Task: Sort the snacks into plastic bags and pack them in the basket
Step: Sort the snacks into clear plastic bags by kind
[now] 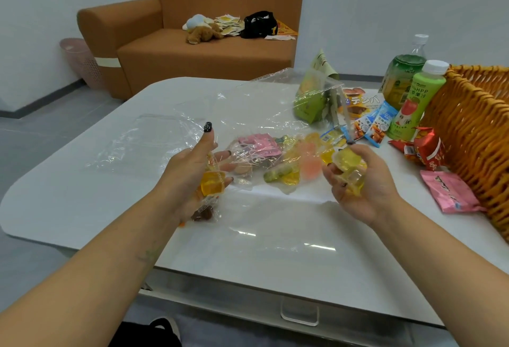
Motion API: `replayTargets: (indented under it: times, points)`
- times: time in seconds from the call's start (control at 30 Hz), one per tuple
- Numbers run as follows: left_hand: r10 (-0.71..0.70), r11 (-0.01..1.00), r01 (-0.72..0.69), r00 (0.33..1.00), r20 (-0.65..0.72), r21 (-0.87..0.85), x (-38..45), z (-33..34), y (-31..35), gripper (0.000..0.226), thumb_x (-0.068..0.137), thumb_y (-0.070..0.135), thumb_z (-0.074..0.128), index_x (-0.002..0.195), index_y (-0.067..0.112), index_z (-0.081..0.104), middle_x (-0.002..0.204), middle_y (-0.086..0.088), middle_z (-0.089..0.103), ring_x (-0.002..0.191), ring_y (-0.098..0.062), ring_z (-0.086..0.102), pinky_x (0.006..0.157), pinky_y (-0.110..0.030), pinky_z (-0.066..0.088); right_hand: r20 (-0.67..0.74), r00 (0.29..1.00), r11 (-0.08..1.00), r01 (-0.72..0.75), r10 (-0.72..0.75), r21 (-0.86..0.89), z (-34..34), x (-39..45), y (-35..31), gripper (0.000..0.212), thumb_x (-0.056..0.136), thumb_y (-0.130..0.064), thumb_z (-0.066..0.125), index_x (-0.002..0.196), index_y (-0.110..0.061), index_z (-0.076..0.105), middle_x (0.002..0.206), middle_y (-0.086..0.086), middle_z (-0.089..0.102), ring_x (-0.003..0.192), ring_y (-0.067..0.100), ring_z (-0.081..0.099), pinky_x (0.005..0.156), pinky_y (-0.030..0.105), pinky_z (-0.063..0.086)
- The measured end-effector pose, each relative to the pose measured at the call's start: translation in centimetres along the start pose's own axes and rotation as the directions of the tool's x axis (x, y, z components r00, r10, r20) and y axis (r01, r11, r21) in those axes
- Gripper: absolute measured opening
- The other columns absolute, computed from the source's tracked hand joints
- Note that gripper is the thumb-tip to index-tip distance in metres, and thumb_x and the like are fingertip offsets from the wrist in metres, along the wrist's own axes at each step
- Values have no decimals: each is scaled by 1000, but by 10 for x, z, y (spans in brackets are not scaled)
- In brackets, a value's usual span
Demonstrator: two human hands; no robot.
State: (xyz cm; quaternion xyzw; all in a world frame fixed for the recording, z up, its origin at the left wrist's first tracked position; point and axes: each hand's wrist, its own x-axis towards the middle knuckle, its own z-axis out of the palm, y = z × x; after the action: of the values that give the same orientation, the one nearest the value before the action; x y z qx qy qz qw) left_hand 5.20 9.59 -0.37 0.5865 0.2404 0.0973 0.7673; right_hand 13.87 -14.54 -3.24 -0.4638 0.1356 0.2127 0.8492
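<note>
Head view, left to right: left hand palm up above the bench, thumb raised, fingers cupping an orange jelly cup and wrapped sweets at the mouth of a clear plastic bag. Right hand palm up, fingers curled round yellow jelly cups. Wicker basket at far right on the bench.

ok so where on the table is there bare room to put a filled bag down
Bare tabletop runs along the near edge, in front of both hands, and on the far left past the flat plastic bag. It is crowded from the jelly pile rightward to the bottles and wicker basket.
</note>
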Motion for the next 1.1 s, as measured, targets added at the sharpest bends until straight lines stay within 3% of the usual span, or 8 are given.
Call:
replayTargets:
  times: [0.13,0.33,0.47,0.57,0.67,0.77,0.9,1.1]
  points:
    - [-15,999,14,1000,20,29,-1,-2,-1,55,88,57,56,121,13,56,104,-1,72,85,-18,75,63,-31,61,92,992,993,74,-83,88,4,-11,-12,11,86,-23,54,90,-13,55,70,1,62,53,10,56,40,15,40]
    - [-11,994,5,999,51,113,-4,-5,1,49,87,55,58,115,15,60,102,-2,74,89,-21,74,66,-33,59,182,964,902,246,-192,-354,6,-17,-31,22,92,-21,48,111,-22,57,70,2,54,52,16,54,51,25,38]
    - [-10,978,-24,987,160,205,-11,-4,-3,54,79,58,60,112,15,63,103,-3,75,86,-21,74,63,-32,60,374,927,825,218,-9,-521,4,-31,-49,14,88,-21,49,87,-11,58,67,9,51,45,18,52,42,23,35]
    - [-42,962,-25,970,241,271,-15,-1,-8,58,73,55,63,116,15,61,103,-4,75,86,-22,74,64,-34,59,503,843,585,314,191,-748,6,-48,-55,6,78,-18,64,75,-16,68,59,9,58,47,17,53,43,21,38]
    - [-49,947,-42,961,273,318,-17,1,-13,45,87,48,61,117,16,61,98,0,75,85,-21,74,63,-33,59,555,768,566,316,318,-761,15,-60,-56,17,89,-19,59,92,-27,74,71,6,66,53,18,59,49,21,43]
    - [-3,940,-83,967,253,331,-17,3,-14,42,88,48,60,114,15,60,94,1,75,82,-20,74,61,-32,60,447,846,471,280,290,-836,17,-52,-51,24,91,-21,59,114,-18,65,88,10,70,57,20,63,56,26,49]
    - [74,931,-151,969,234,332,-17,6,-15,41,87,45,61,114,15,60,93,1,75,81,-22,74,69,-40,62,422,802,577,121,423,-808,14,-48,-37,20,100,-9,45,113,-12,60,103,30,65,58,27,65,45,24,47]
    - [31,935,-143,945,325,325,-22,12,-14,57,76,54,57,119,16,59,101,-4,73,82,-21,74,68,-39,62,436,839,780,21,326,-625,19,-43,-28,27,83,-27,63,103,-11,58,83,18,63,51,25,59,40,24,43]
